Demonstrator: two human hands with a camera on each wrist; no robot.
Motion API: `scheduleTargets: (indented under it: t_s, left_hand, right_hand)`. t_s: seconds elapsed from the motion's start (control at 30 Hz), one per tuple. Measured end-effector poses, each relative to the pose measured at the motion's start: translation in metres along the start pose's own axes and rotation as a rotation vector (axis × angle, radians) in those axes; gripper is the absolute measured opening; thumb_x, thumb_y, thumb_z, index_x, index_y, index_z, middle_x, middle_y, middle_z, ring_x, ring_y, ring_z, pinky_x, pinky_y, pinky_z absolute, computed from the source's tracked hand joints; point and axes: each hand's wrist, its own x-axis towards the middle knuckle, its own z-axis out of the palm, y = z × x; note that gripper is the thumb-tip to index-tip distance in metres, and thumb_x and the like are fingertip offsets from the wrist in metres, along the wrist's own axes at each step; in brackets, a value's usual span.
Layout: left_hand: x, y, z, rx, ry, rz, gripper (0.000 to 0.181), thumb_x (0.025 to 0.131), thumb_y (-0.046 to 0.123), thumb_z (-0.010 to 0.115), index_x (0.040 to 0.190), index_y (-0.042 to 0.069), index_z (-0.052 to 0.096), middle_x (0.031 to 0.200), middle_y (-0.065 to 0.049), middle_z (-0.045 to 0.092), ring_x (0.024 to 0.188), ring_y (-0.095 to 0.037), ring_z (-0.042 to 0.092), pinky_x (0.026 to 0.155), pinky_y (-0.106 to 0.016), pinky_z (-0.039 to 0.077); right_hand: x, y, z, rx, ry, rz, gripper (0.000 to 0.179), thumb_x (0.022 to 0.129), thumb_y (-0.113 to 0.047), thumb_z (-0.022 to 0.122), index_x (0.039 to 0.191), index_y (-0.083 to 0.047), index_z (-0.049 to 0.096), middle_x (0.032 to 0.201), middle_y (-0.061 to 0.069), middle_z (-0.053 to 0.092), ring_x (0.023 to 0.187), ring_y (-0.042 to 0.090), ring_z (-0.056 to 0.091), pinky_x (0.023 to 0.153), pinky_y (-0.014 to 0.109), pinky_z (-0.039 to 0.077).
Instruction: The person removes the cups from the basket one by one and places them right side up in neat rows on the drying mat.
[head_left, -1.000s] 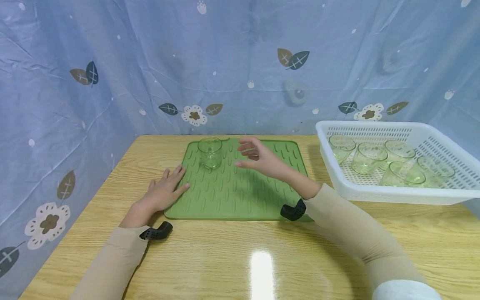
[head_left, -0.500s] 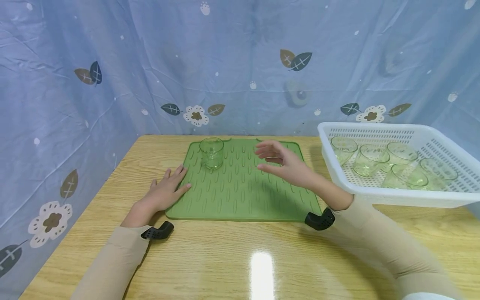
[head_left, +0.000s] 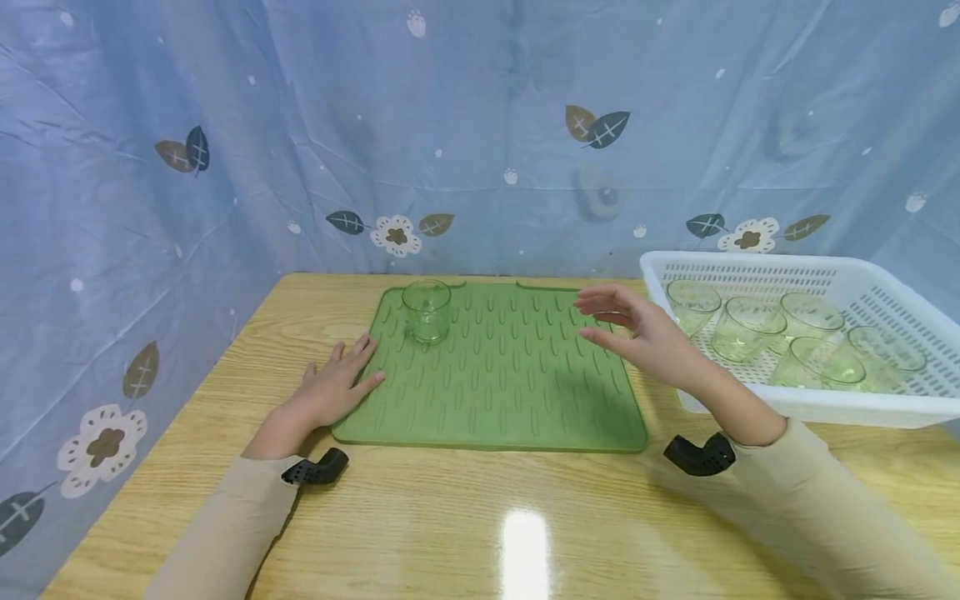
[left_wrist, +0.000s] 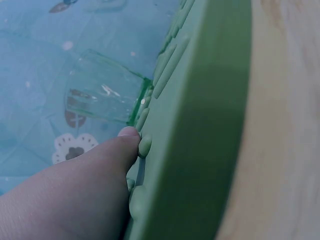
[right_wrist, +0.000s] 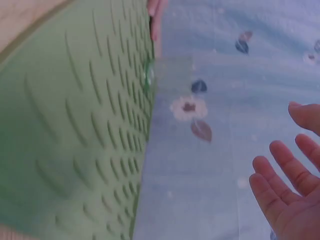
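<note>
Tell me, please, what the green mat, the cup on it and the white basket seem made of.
Green mat: probably matte silicone or rubber, judging by its moulded ridges. Cup: glass or clear plastic, glossy, being see-through with highlights. White basket: likely smooth plastic, given the slotted walls.

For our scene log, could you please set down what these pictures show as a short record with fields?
Left hand: rests at the left edge of the green mat, fingers spread
Right hand: raised near the mat's right side, holding nothing
On mat: one clear glass, upright, toward the far left corner
White basket: right of the mat, containing five glasses
Surface: wooden table
Backdrop: blue patterned curtain
</note>
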Motion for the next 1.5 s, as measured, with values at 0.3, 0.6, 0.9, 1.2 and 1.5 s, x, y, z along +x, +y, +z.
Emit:
scheduleTargets:
  t_s: [0.3, 0.6, 0.9, 1.2, 1.5]
  left_hand:
    - [-0.004, -0.002, -0.003, 0.009, -0.003, -0.007, 0.075, 0.11, 0.053, 0.037, 0.165, 0.008, 0.017, 0.171, -0.015, 0.006, 0.153, -0.049, -0.001, 0.107, -0.082, -0.001]
    - [0.0, 0.0, 0.002, 0.001, -0.012, 0.0, 0.076, 0.109, 0.056, 0.036, 0.166, 0.01, 0.016, 0.171, -0.013, 0.005, 0.153, -0.048, -0.001, 0.107, -0.082, -0.001]
    - [0.002, -0.001, 0.0, 0.001, -0.006, 0.001, 0.075, 0.109, 0.054, 0.037, 0.166, 0.009, 0.016, 0.171, -0.014, 0.005, 0.153, -0.048, -0.003, 0.108, -0.082, -0.002]
    - [0.004, 0.0, 0.002, -0.003, -0.002, 0.007, 0.076, 0.109, 0.056, 0.035, 0.166, 0.01, 0.015, 0.171, -0.014, 0.005, 0.153, -0.049, -0.002, 0.107, -0.082, -0.002]
    - [-0.001, 0.0, 0.001, -0.006, 0.001, 0.005, 0.076, 0.109, 0.055, 0.038, 0.166, 0.009, 0.017, 0.171, -0.016, 0.008, 0.152, -0.051, 0.0, 0.106, -0.083, 0.001]
  right_hand:
    - [-0.021, 0.013, -0.04, -0.056, 0.108, -0.035, 0.038, 0.101, 0.004, 0.062, 0.137, 0.005, 0.051, 0.127, -0.009, 0.061, 0.117, 0.0, 0.059, 0.099, 0.015, 0.045]
    - [-0.042, 0.032, -0.08, -0.117, 0.199, -0.008, 0.039, 0.099, 0.008, 0.061, 0.137, 0.001, 0.054, 0.126, -0.012, 0.06, 0.114, -0.002, 0.058, 0.094, 0.009, 0.044]
    - [-0.055, 0.042, -0.11, -0.198, 0.245, 0.134, 0.037, 0.102, -0.003, 0.062, 0.138, -0.013, 0.055, 0.122, -0.022, 0.059, 0.108, -0.007, 0.059, 0.085, 0.006, 0.045]
    - [-0.062, 0.055, -0.144, -0.326, 0.239, 0.271, 0.041, 0.104, -0.016, 0.064, 0.141, -0.004, 0.05, 0.117, -0.028, 0.053, 0.103, -0.017, 0.05, 0.08, 0.002, 0.04]
    - [-0.065, 0.069, -0.151, -0.44, 0.124, 0.364, 0.056, 0.104, -0.026, 0.064, 0.147, 0.005, 0.045, 0.145, 0.024, 0.049, 0.128, 0.021, 0.053, 0.098, 0.012, 0.042]
